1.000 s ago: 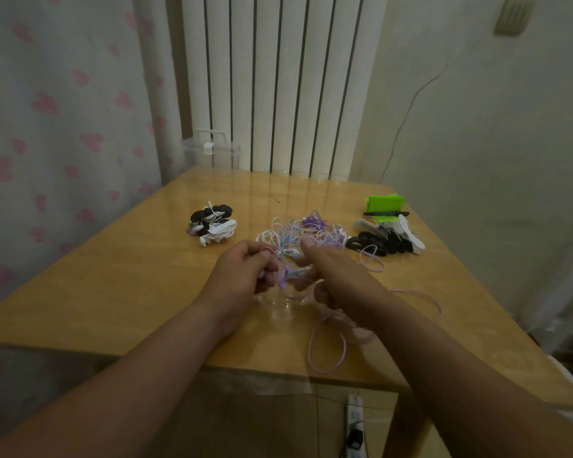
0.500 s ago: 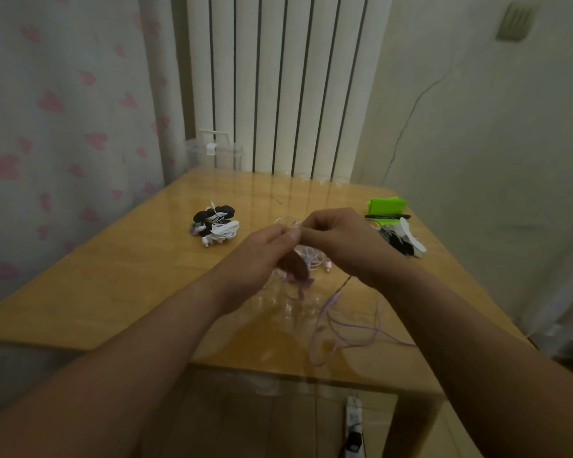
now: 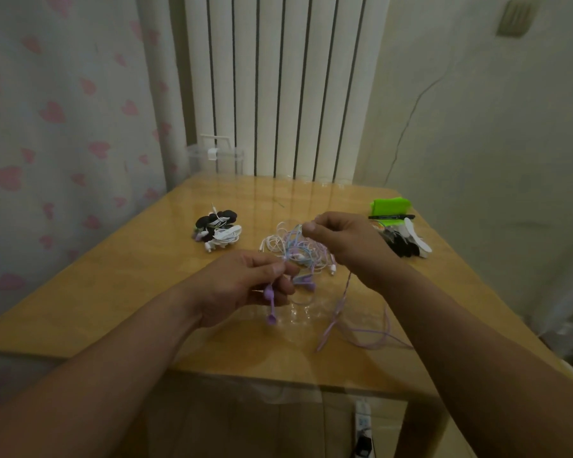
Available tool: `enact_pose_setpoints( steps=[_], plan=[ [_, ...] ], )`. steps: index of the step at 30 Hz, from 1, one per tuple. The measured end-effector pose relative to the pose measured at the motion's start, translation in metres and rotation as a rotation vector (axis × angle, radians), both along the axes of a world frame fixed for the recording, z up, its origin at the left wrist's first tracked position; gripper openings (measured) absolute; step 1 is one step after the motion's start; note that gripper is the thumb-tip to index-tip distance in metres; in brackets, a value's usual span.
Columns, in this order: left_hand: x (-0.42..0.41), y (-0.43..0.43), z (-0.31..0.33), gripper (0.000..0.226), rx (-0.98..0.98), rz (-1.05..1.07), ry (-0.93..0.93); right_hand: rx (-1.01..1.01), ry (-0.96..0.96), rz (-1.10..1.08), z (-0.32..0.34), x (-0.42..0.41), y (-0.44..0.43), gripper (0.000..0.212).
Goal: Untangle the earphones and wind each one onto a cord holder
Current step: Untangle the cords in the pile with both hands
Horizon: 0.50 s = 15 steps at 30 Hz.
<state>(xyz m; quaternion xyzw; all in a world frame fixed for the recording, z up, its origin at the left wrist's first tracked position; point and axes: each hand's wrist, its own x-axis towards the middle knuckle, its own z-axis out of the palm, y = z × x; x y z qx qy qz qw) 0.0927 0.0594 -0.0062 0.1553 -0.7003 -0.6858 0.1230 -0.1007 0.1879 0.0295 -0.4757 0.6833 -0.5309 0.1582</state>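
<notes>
A tangle of white, blue and purple earphones lies at the middle of the wooden table. My left hand pinches the purple earphones near the earbuds, which dangle below my fingers. My right hand is raised above the tangle and pinches cords pulled up from it. A loose purple cord trails over the table under my right forearm. A pile of black and white cord holders lies at the right. Wound earphones on holders sit at the left.
A green box with a black pen across it stands at the far right. A clear plastic container is at the back edge by the radiator. A power strip lies on the floor under the near edge.
My hands have drawn apart: the left dropped toward me with the purple earbuds, the right stayed raised, stretching cords out of the tangle. The tangle is in view again.
</notes>
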Motion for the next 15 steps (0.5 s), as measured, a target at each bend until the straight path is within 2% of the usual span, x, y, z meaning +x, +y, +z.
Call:
enact_pose_setpoints(
  steps=[3,7,10,12,15],
  plan=[
    [-0.003,-0.003,0.0,0.027,0.121,-0.028,0.01,-0.052,-0.063,-0.002,0.002,-0.011,-0.011,0.019],
    [-0.015,-0.005,0.0,0.028,0.288,-0.057,0.119,-0.159,-0.294,0.023,-0.002,-0.027,-0.024,0.015],
    [-0.03,-0.009,0.004,0.032,0.369,-0.099,0.184,-0.205,-0.364,0.016,-0.006,-0.037,-0.03,0.013],
    [-0.043,-0.011,0.007,0.032,0.344,-0.132,0.196,-0.239,-0.425,0.008,-0.007,-0.046,-0.031,0.015],
    [-0.064,-0.014,0.013,0.019,0.199,-0.078,0.171,-0.302,-0.506,0.011,-0.009,-0.059,-0.03,0.017]
  ],
)
